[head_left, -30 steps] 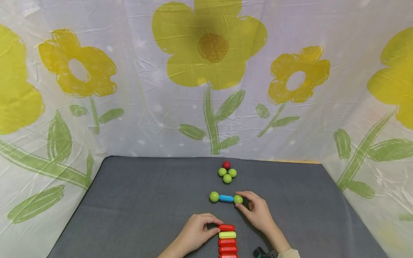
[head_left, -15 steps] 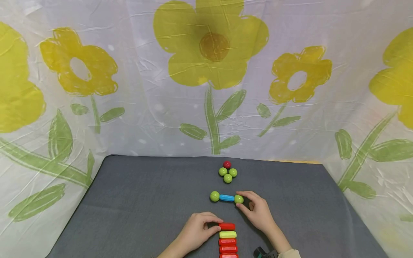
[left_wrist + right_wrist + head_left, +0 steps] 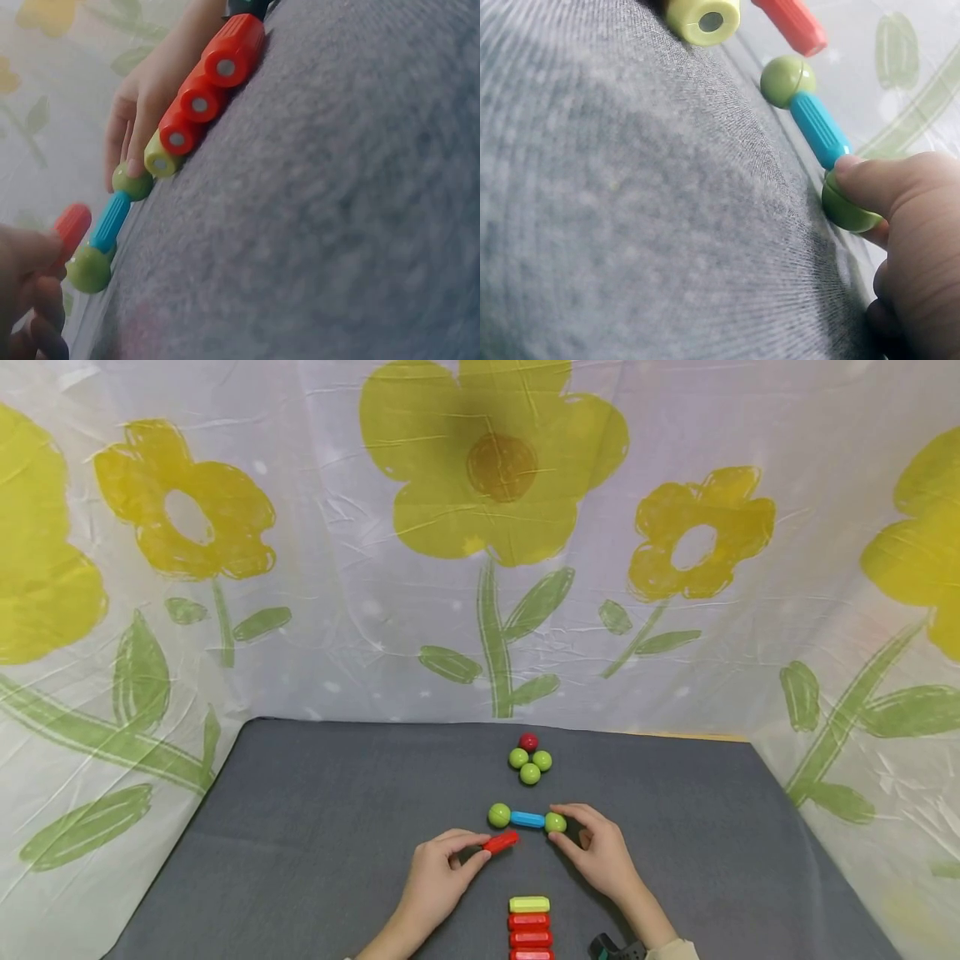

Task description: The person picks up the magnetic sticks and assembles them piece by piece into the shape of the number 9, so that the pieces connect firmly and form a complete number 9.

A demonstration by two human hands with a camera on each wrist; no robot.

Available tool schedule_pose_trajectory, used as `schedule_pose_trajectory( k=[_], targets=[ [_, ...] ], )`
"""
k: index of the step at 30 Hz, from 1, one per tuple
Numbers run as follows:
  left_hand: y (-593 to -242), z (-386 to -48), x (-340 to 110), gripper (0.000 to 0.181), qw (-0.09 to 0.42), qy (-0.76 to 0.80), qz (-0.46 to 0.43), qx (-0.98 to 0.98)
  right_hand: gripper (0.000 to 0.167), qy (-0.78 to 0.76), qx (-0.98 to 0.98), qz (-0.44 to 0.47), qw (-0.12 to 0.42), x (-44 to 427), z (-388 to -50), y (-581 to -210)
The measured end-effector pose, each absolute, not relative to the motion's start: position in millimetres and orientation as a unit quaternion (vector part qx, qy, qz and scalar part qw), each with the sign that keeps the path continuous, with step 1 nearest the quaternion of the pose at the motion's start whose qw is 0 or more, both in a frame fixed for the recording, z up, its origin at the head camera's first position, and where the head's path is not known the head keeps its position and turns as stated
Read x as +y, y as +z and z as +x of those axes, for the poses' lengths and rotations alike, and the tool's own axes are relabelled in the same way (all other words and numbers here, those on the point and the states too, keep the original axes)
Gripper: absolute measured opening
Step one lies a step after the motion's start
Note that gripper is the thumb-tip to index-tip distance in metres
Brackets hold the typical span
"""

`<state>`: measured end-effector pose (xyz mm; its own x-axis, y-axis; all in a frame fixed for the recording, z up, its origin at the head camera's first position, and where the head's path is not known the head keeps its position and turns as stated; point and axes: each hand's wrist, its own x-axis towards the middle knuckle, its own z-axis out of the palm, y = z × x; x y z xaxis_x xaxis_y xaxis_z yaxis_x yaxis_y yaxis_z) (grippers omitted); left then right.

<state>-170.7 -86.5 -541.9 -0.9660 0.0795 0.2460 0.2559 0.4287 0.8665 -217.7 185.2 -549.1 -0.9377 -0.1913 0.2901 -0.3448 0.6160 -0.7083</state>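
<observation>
The left hand [image 3: 437, 878] pinches one end of a red rod [image 3: 501, 842], tilted with its free end up to the right, just below a blue rod [image 3: 527, 819]. That blue rod joins a green ball [image 3: 498, 815] on its left to another green ball [image 3: 555, 822] on its right. Thumb and finger of the right hand [image 3: 600, 852] pinch the right ball. In the right wrist view the thumb of the right hand [image 3: 922, 225] lies over the green ball [image 3: 847, 206]. The left wrist view shows the red rod [image 3: 73, 227] raised beside the blue rod [image 3: 110, 221].
A yellow-green rod [image 3: 529, 904] heads a column of red rods [image 3: 530, 938] at the front edge of view. Farther back are a red ball [image 3: 528, 742] and three green balls [image 3: 530, 774] in a cluster. A black strap [image 3: 617, 948] lies by the right sleeve [image 3: 672, 950].
The left hand has lifted the red rod from the top of the column and carried it away, up towards the blue rod. The right hand has stayed on its ball.
</observation>
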Motion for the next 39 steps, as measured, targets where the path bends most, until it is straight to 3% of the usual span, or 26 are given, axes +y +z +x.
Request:
schedule_pose_trajectory(
  k=[13,33,36,39],
  targets=[
    [-542.4,-167.0,-96.0,0.017,0.129,-0.500,0.018,-0.856,0.039,0.410,-0.893,0.156,0.095,186.4,-219.0,-549.9],
    [-541.2,-165.9,-77.8,0.016,0.149,-0.515,0.063,-0.842,0.039,0.413,-0.893,0.149,0.101,186.2,-217.8,-550.5],
    [-541.5,-167.7,-82.3,0.018,0.125,-0.505,0.034,-0.854,0.039,0.412,-0.893,0.149,0.103,185.9,-217.7,-550.7],
    [-540.1,-176.0,-94.9,0.032,0.065,-0.473,-0.034,-0.878,0.039,0.413,-0.892,0.152,0.101,184.7,-217.4,-551.0]
  ],
)
